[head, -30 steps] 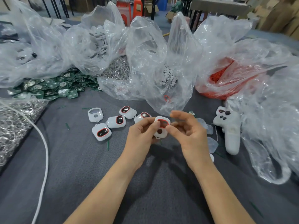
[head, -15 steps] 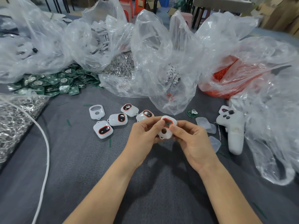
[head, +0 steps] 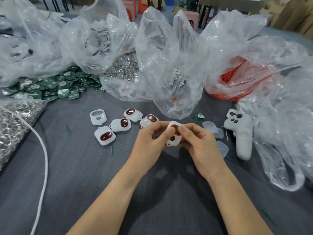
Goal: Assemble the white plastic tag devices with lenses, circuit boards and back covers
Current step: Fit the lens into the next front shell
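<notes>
At the centre of the frame, both hands meet over a grey cloth-covered table. The left hand and the right hand each pinch the same white tag shell, fingers curled round its edges and both thumbs pressed at the upper window, where a red ring shows. The shell is held just above the cloth, tilted, its loop end pointing down and a round hole showing below the window.

Left of the hands lie four tags with dark, red-rimmed windows – one nearest the lower left, one beside it, one further up and one just by the left fingers. An empty shell sits apart at the left end of that group.

To the right of the hands are a single green circuit board, a few clear lenses and a white handheld controller with dark buttons.

Across the upper frame stand crumpled clear plastic bags: one with white plastic parts at upper left, one with small white round pieces in the middle, one with red rings at the right. A loose pile of green circuit boards spreads at the left – below it, a bag of metal rings, with a white cable curving down the left side.
</notes>
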`<state>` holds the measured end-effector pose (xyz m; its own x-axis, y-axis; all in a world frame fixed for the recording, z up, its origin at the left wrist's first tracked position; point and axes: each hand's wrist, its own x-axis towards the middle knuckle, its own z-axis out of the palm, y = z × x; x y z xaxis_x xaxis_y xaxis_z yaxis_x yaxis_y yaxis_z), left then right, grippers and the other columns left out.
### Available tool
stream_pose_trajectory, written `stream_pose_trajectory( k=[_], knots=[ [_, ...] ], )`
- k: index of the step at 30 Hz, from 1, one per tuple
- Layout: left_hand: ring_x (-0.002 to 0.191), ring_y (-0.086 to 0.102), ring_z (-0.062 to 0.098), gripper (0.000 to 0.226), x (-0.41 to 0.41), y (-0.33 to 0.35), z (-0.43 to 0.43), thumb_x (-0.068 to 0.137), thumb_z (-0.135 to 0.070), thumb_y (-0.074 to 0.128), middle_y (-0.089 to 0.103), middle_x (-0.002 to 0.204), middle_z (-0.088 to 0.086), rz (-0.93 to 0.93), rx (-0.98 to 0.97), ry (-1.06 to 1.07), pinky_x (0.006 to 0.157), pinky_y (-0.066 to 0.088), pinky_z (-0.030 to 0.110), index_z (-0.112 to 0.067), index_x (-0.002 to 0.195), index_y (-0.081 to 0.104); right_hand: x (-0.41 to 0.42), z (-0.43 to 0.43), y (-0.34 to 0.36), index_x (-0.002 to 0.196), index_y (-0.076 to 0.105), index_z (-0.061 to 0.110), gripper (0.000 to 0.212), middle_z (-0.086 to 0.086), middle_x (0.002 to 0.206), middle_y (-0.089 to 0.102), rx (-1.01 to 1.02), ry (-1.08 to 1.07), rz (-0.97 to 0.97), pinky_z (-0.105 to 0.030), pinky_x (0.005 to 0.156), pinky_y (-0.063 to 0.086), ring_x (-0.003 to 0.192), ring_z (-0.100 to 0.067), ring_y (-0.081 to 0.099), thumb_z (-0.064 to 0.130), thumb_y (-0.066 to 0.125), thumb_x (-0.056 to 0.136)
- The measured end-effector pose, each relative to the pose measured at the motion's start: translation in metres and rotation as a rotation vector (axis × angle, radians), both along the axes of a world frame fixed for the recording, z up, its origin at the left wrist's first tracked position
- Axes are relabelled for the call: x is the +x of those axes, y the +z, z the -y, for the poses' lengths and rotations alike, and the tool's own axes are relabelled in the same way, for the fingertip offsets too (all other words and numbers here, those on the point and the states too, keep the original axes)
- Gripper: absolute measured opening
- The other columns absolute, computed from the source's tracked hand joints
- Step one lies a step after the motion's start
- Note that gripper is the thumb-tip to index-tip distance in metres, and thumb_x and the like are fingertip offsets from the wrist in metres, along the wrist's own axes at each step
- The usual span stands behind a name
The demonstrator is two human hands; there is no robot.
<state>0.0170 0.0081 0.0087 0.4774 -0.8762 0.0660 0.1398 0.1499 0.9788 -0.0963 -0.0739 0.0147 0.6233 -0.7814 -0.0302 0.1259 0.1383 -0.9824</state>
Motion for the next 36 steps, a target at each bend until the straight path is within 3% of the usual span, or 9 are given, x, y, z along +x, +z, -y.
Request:
stream_pose_trajectory(
  k=[7,14,17,22,24,26,30,33,36],
  knots=[
    [0.090,0.069,0.017,0.012,0.003,-0.005,0.001,0.088,-0.012,0.067,0.073,0.092,-0.001,0.255,0.103,0.047,0.087,0.055,0.044,-0.017,0.099,0.069,0.000,-0.003,-0.004,0.085,0.071,0.023,0.007,0.007,0.078,0.071,-0.378,-0.172,-0.314,-0.022,0.071,0.054,0.074,-0.009,0.066,0.026,0.066,0.088],
    [0.086,0.068,0.015,0.005,0.000,-0.005,0.006,0.091,-0.003,0.061,0.069,0.089,0.004,0.110,0.057,0.078,0.079,0.057,0.038,-0.008,0.092,0.062,-0.001,-0.005,-0.001,0.093,0.071,0.023,0.010,0.004,0.090,0.071,-0.402,-0.272,-0.199,-0.022,0.077,0.053,0.084,-0.007,0.067,0.027,0.071,0.084],
    [0.090,0.071,0.027,0.001,0.002,-0.006,0.011,0.094,0.000,0.054,0.061,0.099,0.019,-0.141,-0.015,0.053,0.075,0.057,0.028,0.000,0.093,0.053,-0.012,0.001,0.008,0.094,0.068,0.027,0.012,0.005,0.096,0.067,-0.516,-0.514,-0.154,-0.013,0.076,0.047,0.083,0.001,0.063,0.017,0.068,0.087],
    [0.088,0.072,0.024,0.004,0.003,-0.018,0.015,0.093,-0.006,0.057,0.066,0.096,0.016,-0.110,-0.013,-0.018,0.076,0.057,0.025,-0.003,0.091,0.055,-0.089,0.051,0.059,0.080,0.059,0.025,0.013,0.011,0.077,0.058,-0.814,-1.005,-0.197,-0.010,0.069,0.039,0.071,0.005,0.052,0.017,0.059,0.089],
    [0.088,0.072,0.024,0.004,0.005,-0.022,0.016,0.093,-0.008,0.058,0.069,0.093,0.012,-0.087,0.002,-0.047,0.076,0.058,0.027,-0.004,0.093,0.058,-0.129,0.083,0.082,0.079,0.057,0.020,0.010,0.004,0.072,0.056,-0.879,-1.199,-0.309,-0.009,0.062,0.034,0.063,0.003,0.049,0.018,0.054,0.088],
    [0.088,0.072,0.025,0.003,0.007,-0.024,0.017,0.093,-0.009,0.059,0.072,0.091,0.008,-0.083,0.023,-0.069,0.078,0.059,0.031,-0.006,0.094,0.059,-0.166,0.121,0.090,0.079,0.060,0.013,0.013,-0.010,0.074,0.060,-0.710,-1.315,-0.568,-0.019,0.057,0.034,0.066,-0.007,0.054,0.017,0.050,0.086],
    [0.088,0.073,0.022,0.005,0.010,-0.026,0.018,0.093,-0.011,0.060,0.074,0.088,0.004,-0.069,0.052,-0.077,0.082,0.057,0.035,-0.009,0.096,0.062,-0.220,0.164,0.058,0.115,0.060,0.002,0.031,-0.020,0.117,0.062,-0.109,-1.243,-0.984,-0.036,0.081,0.049,0.109,-0.035,0.059,0.011,0.054,0.087],
    [0.087,0.073,0.021,0.004,0.009,-0.026,0.017,0.093,-0.008,0.059,0.074,0.085,0.002,-0.064,0.039,-0.072,0.080,0.059,0.031,-0.008,0.096,0.062,-0.228,0.168,0.039,0.126,0.057,0.004,0.037,-0.017,0.128,0.058,-0.212,-0.961,-1.318,-0.034,0.093,0.043,0.118,-0.033,0.054,0.007,0.056,0.090],
    [0.087,0.073,0.023,0.007,0.008,-0.025,0.017,0.094,-0.005,0.056,0.074,0.083,0.004,-0.087,0.012,-0.063,0.078,0.059,0.028,-0.009,0.092,0.061,-0.218,0.169,0.042,0.107,0.067,0.013,0.023,-0.012,0.107,0.067,-0.348,-0.659,-1.361,-0.034,0.078,0.048,0.089,-0.028,0.062,0.005,0.059,0.086]
  ],
)
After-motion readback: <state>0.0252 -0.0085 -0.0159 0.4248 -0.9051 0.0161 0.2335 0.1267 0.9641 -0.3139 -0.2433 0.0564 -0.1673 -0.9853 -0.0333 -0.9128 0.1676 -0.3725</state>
